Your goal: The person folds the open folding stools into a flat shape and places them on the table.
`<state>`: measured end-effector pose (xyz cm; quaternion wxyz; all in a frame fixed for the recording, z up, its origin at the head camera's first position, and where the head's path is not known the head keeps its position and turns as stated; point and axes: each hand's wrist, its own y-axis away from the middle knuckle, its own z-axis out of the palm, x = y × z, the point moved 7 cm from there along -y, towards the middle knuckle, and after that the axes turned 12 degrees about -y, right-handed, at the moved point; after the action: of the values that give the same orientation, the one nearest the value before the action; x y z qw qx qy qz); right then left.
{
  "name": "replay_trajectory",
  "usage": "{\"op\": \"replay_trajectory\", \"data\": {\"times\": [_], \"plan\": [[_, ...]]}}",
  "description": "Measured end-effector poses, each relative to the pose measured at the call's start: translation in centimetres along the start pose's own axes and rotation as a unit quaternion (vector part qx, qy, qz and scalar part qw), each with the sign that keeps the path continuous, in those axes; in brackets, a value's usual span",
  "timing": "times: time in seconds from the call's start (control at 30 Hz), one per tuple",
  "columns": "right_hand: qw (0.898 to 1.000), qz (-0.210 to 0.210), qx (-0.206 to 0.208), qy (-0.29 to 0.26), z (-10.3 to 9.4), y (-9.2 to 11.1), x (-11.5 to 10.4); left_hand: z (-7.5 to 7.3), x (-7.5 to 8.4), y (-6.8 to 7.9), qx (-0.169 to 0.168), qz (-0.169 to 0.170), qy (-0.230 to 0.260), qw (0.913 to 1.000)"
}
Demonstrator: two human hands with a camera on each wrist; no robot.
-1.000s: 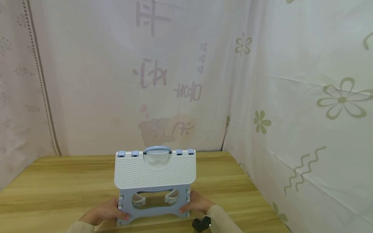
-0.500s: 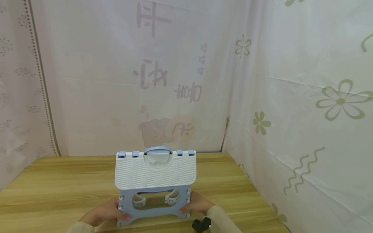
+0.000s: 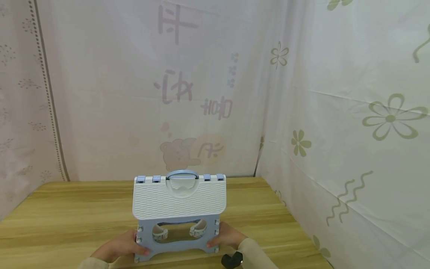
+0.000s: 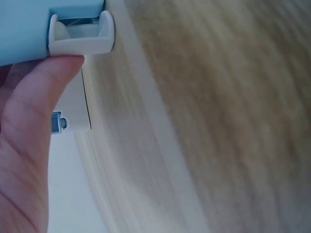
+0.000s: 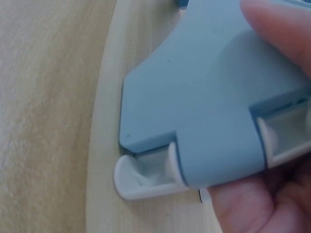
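A white and blue folding step stool (image 3: 179, 200) stands on the wooden table in the head view, its textured white panel above a blue leg frame with an oval cutout. A blue carry handle (image 3: 182, 172) arches over its top edge. My left hand (image 3: 121, 244) grips the lower left side of the leg frame, thumb across its front. On the opposite lower side, my right hand (image 3: 228, 236) holds the frame the same way. The right wrist view shows the right thumb on the blue leg (image 5: 209, 82) and fingers behind it. In the left wrist view, a white hinge piece (image 4: 82, 36) touches the thumb.
The wooden table (image 3: 77, 209) reaches back to a pale printed curtain (image 3: 111, 93). Another curtain (image 3: 336, 130) with flowers hangs along the right side. A black object (image 3: 231, 259) sits by the right wrist.
The whole scene has shifted very slightly downward in the head view. Both hands keep their hold on the stool, which stays in the same place.
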<state>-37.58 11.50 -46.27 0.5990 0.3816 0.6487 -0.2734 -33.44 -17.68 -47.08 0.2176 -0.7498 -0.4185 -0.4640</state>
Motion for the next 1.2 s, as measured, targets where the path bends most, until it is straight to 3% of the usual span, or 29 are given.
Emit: {"op": "replay_trajectory", "data": {"times": [0.77,1.2], "plan": [[1.000,0.004,-0.016,-0.025,-0.19,-0.15,0.45,-0.11,-0.08,-0.06,-0.002,-0.013,-0.015,0.9998],[1.000,0.005,-0.008,-0.001,-0.13,-0.19,0.37,-0.11,0.20,-0.02,-0.002,-0.004,-0.015,0.9999]]}}
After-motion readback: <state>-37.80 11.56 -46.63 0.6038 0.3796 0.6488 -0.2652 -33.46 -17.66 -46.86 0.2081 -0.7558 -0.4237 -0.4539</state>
